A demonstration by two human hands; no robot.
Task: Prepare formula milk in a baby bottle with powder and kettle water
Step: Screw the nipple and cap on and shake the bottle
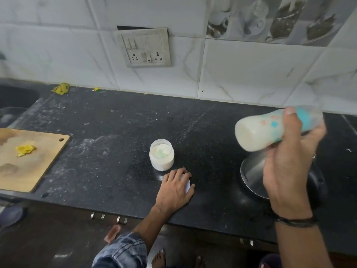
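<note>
Landmark: open powder jar [161,157], upright on black counter [116,122]. Just in front of jar: left hand [174,188], fingers curled over white lid [187,185] lying on counter. Well right of jar, raised: right hand [289,161] clamped round baby bottle [258,132], tilted near horizontal, milky inside, blurred. Beneath bottle: steel kettle [253,175]. Far left of jar: wooden board [29,167].

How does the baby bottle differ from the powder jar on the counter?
The baby bottle is gripped in the right hand, tilted in the air; the powder jar stands upright on the counter, untouched. The baby bottle bears coloured prints and a turquoise collar; the powder jar is plain and open, a white lid under the left hand. Both hold something white.
</note>
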